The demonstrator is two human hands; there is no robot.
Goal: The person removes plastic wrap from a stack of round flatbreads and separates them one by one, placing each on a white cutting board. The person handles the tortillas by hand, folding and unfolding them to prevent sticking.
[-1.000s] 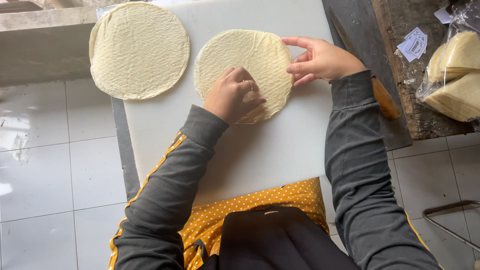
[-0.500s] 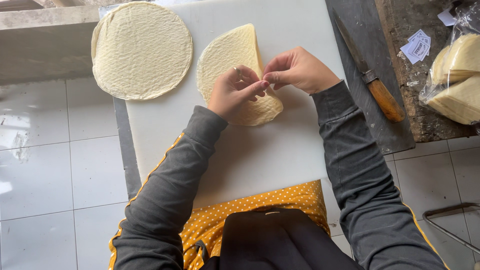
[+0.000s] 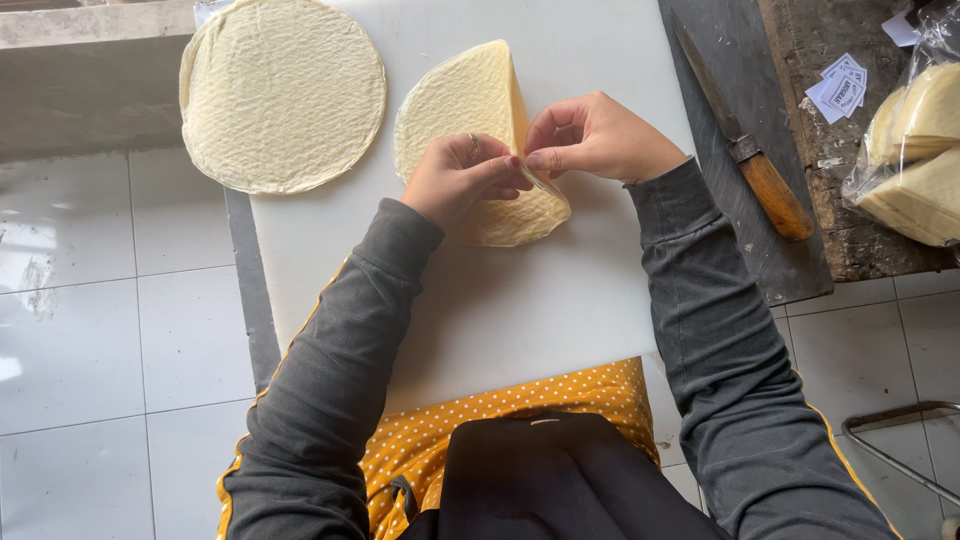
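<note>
A white surface point(image 3: 500, 330) is carrying two pale dough rounds. The flat round point(image 3: 282, 92) is lying whole at its far left corner, overhanging the edge a little. The folded round point(image 3: 460, 100) is lying near the middle, its right part doubled over. A dark slab point(image 3: 740, 240) is sitting just beside the white surface on the right, and a wooden-handled knife point(image 3: 750, 155) is resting on it. Farther right, a clear bag of dough point(image 3: 915, 150) and paper slips point(image 3: 842, 88) are lying on a rough bench point(image 3: 850, 240).

On the surface point(image 3: 500, 320) before me, my hands meet on the folded wrapper point(image 3: 470, 110); a flat wrapper point(image 3: 282, 92) lies to its left. To the right lies a knife point(image 3: 745, 150), a bag point(image 3: 915, 150) beyond it.
</note>
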